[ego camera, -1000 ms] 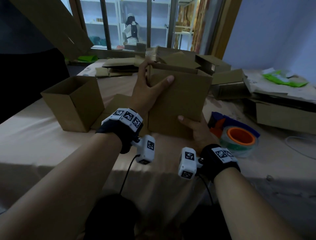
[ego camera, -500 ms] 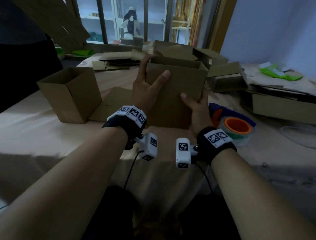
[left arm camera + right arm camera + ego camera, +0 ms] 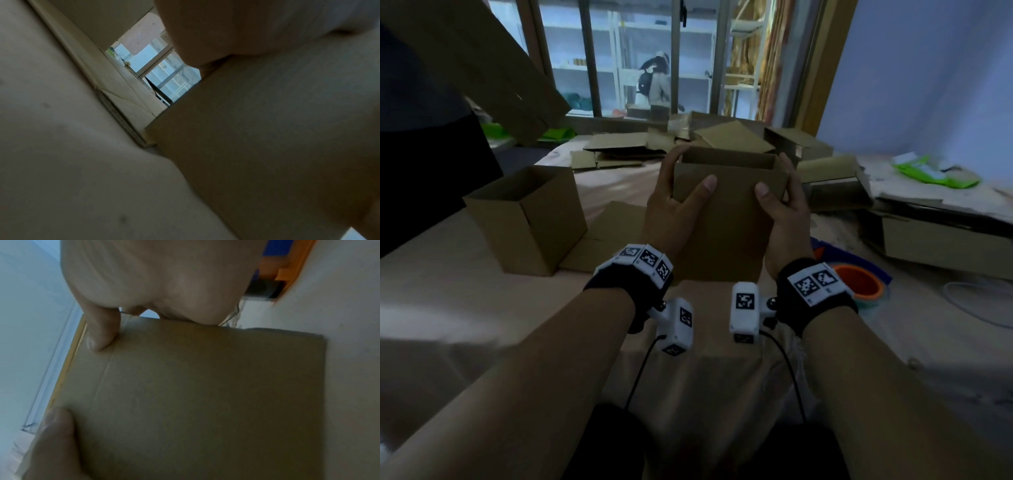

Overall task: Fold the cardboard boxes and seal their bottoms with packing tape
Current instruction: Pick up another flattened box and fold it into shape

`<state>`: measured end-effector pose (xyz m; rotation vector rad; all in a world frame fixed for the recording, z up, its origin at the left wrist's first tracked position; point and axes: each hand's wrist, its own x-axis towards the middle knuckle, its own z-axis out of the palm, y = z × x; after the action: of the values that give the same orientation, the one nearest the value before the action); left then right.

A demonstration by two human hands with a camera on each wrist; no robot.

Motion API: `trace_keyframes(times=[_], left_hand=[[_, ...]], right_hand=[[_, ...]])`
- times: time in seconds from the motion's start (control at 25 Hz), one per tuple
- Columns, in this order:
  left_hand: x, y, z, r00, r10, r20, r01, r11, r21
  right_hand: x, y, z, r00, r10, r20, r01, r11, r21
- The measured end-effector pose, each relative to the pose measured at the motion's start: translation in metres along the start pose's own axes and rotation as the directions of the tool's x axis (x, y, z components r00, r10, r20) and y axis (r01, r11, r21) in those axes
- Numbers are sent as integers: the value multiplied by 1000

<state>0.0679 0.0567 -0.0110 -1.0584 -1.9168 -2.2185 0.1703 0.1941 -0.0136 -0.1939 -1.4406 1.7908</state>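
An upright brown cardboard box [image 3: 726, 219], open at the top, stands at the middle of the table. My left hand [image 3: 674, 202] grips its upper left corner, thumb on the near face and fingers round the side. My right hand [image 3: 780, 202] grips the upper right corner the same way. In the right wrist view the box's near face [image 3: 195, 394] fills the frame with both thumbs pressed on it. The left wrist view shows the box wall [image 3: 267, 138] close up. An orange-cored tape roll in a blue dispenser [image 3: 859, 281] lies just right of the box, partly behind my right wrist.
A second erected open box [image 3: 527, 222] stands to the left, with flat cardboard [image 3: 613, 236] beside it. Flattened and half-folded boxes [image 3: 825, 174] pile up behind and to the right. A large cardboard sheet [image 3: 482, 65] looms at upper left. A white cable [image 3: 969, 305] lies at right.
My right hand has slid up from the box's lower right edge to its upper right corner. The box now stands squarer to me, and the view has tilted up slightly.
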Motion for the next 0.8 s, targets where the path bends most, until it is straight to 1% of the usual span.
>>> trace_keyframes(times=[0.12,0.24,0.4,0.6,0.8], left_hand=[[-1,-5,1,1000,-11,7,11,1000,-22],[1,-6,1,1000,-3,-9,3,1000,-13],[0,-7,-1,1000,21,2,-21,1000,-5],[0,-6,0,1000,14,-20,-14,1000,-4],[1,-8,1,1000,22,-16,-22,1000,-14]], right_hand=[[-2,2,-4,999,-3,41,2,1000,22],[-3,2,-5,999,7,46,-9,999,33],[-5,1,-4,999,13,48,-15,999,50],[-6,-1,-5,998,16,64,-19,999,47],[-5,-1,-6,997,18,70,-22,998,60]])
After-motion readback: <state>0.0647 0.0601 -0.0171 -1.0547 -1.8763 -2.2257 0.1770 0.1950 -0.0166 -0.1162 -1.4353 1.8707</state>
